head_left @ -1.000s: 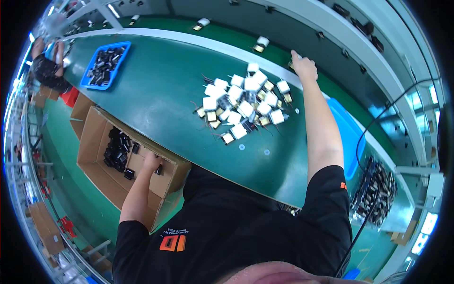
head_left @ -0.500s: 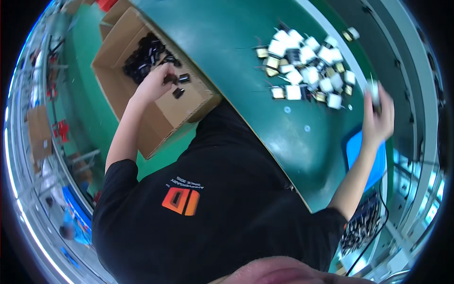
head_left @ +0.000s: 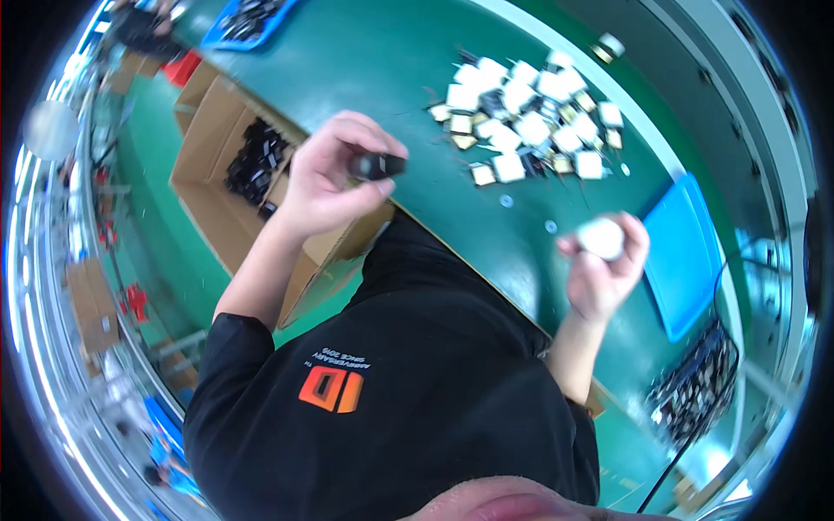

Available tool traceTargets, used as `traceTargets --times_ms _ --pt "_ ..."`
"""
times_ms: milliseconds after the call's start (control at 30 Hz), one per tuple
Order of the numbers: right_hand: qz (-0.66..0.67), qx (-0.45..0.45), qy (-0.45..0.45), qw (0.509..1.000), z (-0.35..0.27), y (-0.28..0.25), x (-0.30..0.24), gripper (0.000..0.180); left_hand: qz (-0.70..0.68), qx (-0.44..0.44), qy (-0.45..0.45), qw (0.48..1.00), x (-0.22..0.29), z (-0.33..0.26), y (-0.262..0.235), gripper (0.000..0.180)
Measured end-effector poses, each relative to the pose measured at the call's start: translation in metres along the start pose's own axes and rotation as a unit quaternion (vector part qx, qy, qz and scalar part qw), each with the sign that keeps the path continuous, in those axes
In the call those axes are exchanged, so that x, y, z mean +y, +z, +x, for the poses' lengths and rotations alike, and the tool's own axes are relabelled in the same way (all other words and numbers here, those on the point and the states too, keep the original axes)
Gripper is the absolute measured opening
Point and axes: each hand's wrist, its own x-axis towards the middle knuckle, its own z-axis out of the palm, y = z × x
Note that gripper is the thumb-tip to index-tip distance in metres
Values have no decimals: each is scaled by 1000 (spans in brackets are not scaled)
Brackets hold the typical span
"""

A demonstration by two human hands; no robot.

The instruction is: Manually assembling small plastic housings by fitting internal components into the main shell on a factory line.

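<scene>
My left hand (head_left: 333, 178) is closed round a small black part (head_left: 380, 166), shaped like a short case and blurred by motion. It is above the table's near edge, beside an open cardboard box (head_left: 207, 198) with many similar black pieces (head_left: 254, 165) inside. Over the green tabletop (head_left: 365, 74), my right hand (head_left: 601, 282) pinches a white block-like part (head_left: 602, 239), whose underside the fingers hide. Farther off lies a heap of white block-like parts (head_left: 532, 128) with yellowish and black sections and thin wires.
A blue tray (head_left: 685, 260) sits at the right, with a dark mass of small parts (head_left: 695, 391) nearer me. Another blue tray (head_left: 211, 35) of black pieces stands at the far left. Two small washer-like rings (head_left: 551, 227) lie before the heap. One white part (head_left: 611, 45) lies apart.
My left hand has come up out of the cardboard box with a black part. My right hand has moved left and nearer me with the white part, away from the blue tray.
</scene>
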Motion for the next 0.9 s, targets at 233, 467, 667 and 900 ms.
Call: traceTargets --times_ms 233,467,667,900 --pt "-306 -96 -98 942 11 21 -6 32 -9 -127 -117 985 -3 39 78 40" --pt "-380 -104 -60 917 7 8 -29 30 134 -217 -48 966 -6 61 96 39" --pt "-339 -99 28 935 5 -5 -21 29 112 -277 -91 950 -10 62 102 38" --pt "-190 -51 120 973 -4 -14 -10 28 54 -277 -187 941 -10 60 111 38"
